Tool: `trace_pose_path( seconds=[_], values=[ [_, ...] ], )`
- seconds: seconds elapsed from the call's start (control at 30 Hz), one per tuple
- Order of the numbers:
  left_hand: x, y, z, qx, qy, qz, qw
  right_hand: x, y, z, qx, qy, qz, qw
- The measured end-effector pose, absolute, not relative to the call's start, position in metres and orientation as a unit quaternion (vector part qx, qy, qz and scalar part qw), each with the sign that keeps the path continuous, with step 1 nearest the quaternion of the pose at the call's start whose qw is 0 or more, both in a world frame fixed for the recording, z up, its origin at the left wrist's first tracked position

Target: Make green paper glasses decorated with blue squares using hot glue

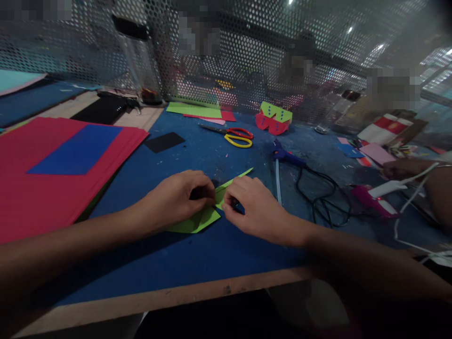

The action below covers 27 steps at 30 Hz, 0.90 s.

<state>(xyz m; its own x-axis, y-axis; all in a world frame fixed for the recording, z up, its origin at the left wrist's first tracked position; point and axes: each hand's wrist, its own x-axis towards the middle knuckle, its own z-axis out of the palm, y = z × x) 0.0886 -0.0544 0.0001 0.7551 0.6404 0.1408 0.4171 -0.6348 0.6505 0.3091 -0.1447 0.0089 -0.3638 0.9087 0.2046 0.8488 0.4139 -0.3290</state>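
A folded piece of lime-green paper [201,221] lies on the blue tabletop, with one narrow strip sticking up to the right. My left hand [185,197] rests on it, thumb and fingers curled together at its middle fold and covering part of it. Across from it, my right hand [249,203] pinches the paper's right side with bent fingers. Both fingertips are close together, and the exact grip is partly hidden. Beyond the hands lie scissors [239,137] with red and yellow handles, and a small black paper rectangle [165,141].
A blue glue gun [287,155] with a glue stick and black cord lies to the right. Red sheets [21,197] bearing a blue strip [76,149] are stacked left. A red-green paper piece [273,118] stands by the perforated panel [219,70]. Another person's hand [399,168] is at far right.
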Motion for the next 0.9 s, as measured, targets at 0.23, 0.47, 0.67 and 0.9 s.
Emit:
trace_pose_path(
  seconds=[0.23, 0.47, 0.67, 0.9],
  values=[
    [0.0903, -0.0552, 0.0027, 0.882, 0.311, 0.183, 0.304, 0.3092, -0.1447, 0.0091, -0.533, -0.824, 0.081, 0.176],
    [0.0866, -0.0544, 0.0030, 0.883, 0.303, 0.175, 0.314, 0.3089, -0.1456, 0.0107, -0.537, -0.821, 0.087, 0.172],
    [0.0856, -0.0531, 0.0032, 0.883, 0.303, 0.175, 0.314, 0.3082, -0.1459, 0.0097, -0.535, -0.823, 0.081, 0.171],
    [0.0856, -0.0525, 0.0036, 0.883, 0.300, 0.177, 0.315, 0.3090, -0.1447, 0.0085, -0.535, -0.824, 0.074, 0.170]
  ],
)
